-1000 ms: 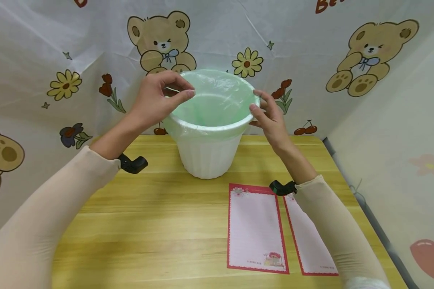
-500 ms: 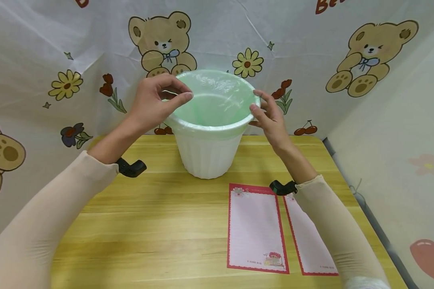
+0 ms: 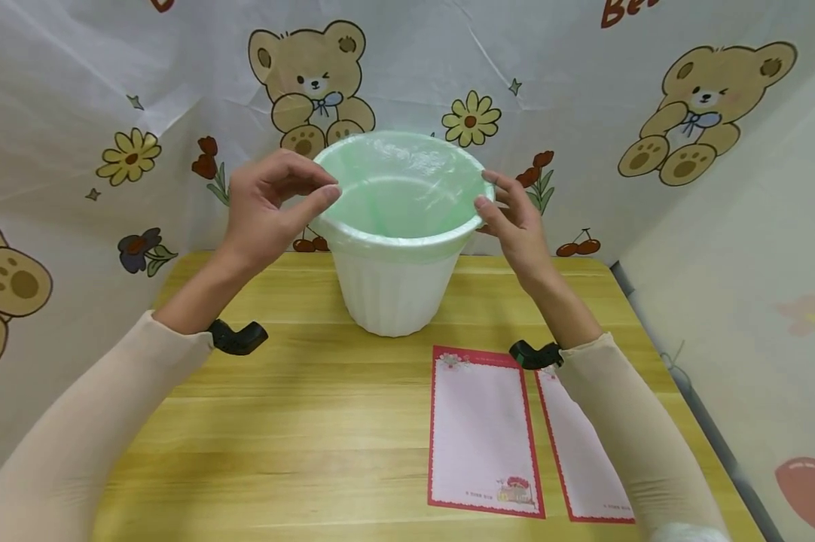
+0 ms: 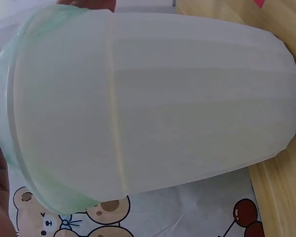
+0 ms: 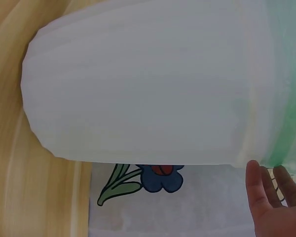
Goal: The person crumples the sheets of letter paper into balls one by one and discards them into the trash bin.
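Observation:
A white ribbed trash bin (image 3: 392,293) stands upright near the back of the table, lined with a thin green plastic bin liner (image 3: 407,199) that folds over the rim. At the bin's left rim my left hand (image 3: 265,203) has thumb and fingertips close together, pinching the liner's edge. My right hand (image 3: 519,218) grips the right rim, thumb on the inner side and lower fingers outside. The left wrist view shows the bin's bare wall (image 4: 153,98) with green film around its top. Right fingertips (image 5: 254,173) meet the lined rim in the right wrist view.
Two red-bordered sheets of paper, one in front (image 3: 482,429) and one partly under the right forearm (image 3: 587,452), lie on the wooden table (image 3: 279,444). A bear-print cloth (image 3: 394,60) hangs close behind the bin. The table's right edge runs along a pale wall.
My left hand has moved left and slightly down, from over the opening to the left rim, uncovering more of it. My right hand keeps its place on the right rim.

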Motion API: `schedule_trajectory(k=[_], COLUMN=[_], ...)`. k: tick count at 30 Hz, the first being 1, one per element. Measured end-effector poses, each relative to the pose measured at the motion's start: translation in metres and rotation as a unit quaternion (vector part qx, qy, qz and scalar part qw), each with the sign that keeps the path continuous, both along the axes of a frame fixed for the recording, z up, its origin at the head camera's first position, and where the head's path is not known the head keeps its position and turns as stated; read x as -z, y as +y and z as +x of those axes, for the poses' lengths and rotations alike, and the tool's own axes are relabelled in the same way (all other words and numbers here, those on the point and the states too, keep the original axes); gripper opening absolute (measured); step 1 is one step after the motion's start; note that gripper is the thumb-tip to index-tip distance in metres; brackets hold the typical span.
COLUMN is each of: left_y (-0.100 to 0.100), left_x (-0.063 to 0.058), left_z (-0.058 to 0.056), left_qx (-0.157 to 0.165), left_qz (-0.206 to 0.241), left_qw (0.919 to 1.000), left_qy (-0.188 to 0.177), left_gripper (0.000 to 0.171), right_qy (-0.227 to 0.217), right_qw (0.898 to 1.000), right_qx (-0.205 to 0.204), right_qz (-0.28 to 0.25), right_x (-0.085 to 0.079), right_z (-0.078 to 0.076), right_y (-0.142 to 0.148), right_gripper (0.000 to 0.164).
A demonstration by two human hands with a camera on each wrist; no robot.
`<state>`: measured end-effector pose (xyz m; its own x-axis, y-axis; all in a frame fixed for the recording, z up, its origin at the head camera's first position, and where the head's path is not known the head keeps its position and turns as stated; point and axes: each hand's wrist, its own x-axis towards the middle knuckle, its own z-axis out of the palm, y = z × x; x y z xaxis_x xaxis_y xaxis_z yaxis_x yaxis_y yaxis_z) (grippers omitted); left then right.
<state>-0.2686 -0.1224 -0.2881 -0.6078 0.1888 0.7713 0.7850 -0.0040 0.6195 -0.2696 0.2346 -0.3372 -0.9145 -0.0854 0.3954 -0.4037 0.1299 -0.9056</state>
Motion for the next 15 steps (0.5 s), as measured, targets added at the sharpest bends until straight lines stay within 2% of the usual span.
schedule_trajectory(k=[3,8,15], left_y=[-0.001,-0.001,0.003], left_x=[0.007,0.021,0.046], left_z=[0.007,0.022,0.035], left_qx=[0.005,0.019,0.058], left_qz=[0.022,0.029,0.039], left_qw=[0.9997,0.9993,0.9975], left_qy=[0.005,0.010,0.007], left_gripper=[0.014,0.016,0.016], right_qy=[0.020,0.040,0.044], right_qw=[0.999,0.998,0.996], right_qx=[0.022,0.050,0.057], right_qz=[0.011,0.018,0.042], right_x=[0.002,0.008,0.022], right_z=[0.002,0.007,0.022], right_y=[-0.001,0.000,0.012], right_gripper=[0.049,0.045,0.042])
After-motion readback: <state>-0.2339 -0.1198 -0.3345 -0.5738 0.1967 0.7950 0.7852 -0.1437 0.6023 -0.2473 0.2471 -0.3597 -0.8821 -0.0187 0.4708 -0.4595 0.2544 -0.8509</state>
